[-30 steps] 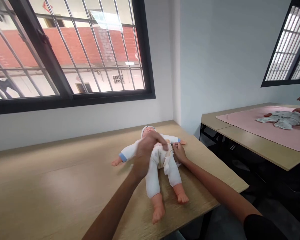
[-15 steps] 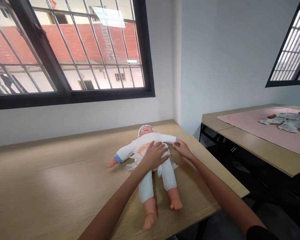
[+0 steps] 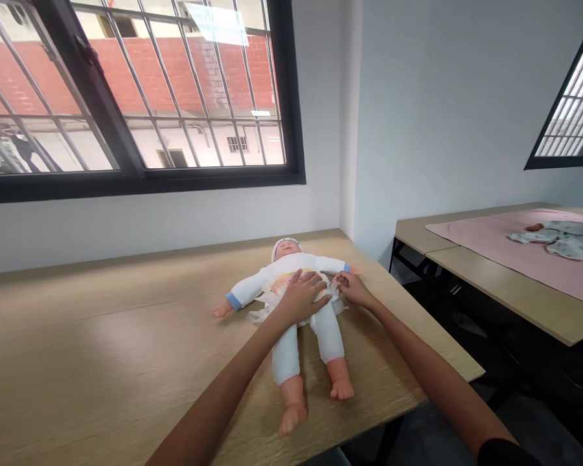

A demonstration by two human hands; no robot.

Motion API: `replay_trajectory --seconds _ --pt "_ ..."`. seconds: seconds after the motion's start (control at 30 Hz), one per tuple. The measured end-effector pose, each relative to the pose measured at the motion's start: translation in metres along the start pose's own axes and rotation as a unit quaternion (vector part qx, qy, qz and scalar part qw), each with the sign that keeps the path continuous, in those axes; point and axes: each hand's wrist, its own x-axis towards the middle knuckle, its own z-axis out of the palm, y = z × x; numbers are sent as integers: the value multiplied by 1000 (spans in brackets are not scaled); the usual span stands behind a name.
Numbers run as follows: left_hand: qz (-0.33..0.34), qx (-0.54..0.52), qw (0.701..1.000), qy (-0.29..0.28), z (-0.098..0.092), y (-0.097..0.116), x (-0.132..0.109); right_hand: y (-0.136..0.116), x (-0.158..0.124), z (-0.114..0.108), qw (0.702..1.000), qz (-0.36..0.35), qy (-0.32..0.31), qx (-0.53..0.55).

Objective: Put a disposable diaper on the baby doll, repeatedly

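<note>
Tabletop (image 3: 102,349) of pale wood fills the low part of the view, with fine straight grain and a soft shine from the daylight. It stands against a white wall (image 3: 175,226), and at 11 o'clock is a big window (image 3: 140,184) with black frame and thin metal bars. At 2 o'clock is a second table (image 3: 495,291), covered by a pink cloth (image 3: 476,243), and on this cloth lies another doll (image 3: 561,239) in printed clothes.

The baby doll (image 3: 291,262) lies on its back on the tabletop, head toward 12 o'clock and feet toward 6 o'clock. It has smooth bare feet, a soft white suit with blue cuffs, and a white cap. A crumpled disposable diaper (image 3: 284,288) with coloured print is around its waist, and its edges stick out at both sides.

The left hand (image 3: 301,299) lies flat on the diaper front, palm down, not clenched. The right hand (image 3: 352,290) is at the other side of the waist, and it pinches the diaper's edge. Bare forearms reach in from 7 and 4 o'clock.
</note>
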Motion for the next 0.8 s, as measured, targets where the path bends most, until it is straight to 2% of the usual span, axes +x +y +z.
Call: replay_trajectory --seconds 0.1,0.2,0.3,0.43,0.6,0.7,0.8 --pt "-22 5 1000 -3 -6 2 0 -2 0 -1 999 19 39 -9" --pt "-38 11 999 -5 -11 6 0 -4 0 4 992 101 22 68" --pt "-47 15 999 -5 -12 11 0 -5 0 9 971 178 17 156" --pt "-60 19 998 -1 -9 14 1 -10 -2 12 950 233 14 208" --pt "-65 26 998 2 -7 16 0 -18 -6 16 934 251 -52 248" --pt "-86 26 996 -12 -6 24 1 -24 -7 16 927 252 -97 262" --pt "-110 32 993 -35 -5 36 6 -29 -6 14 940 222 -89 244"
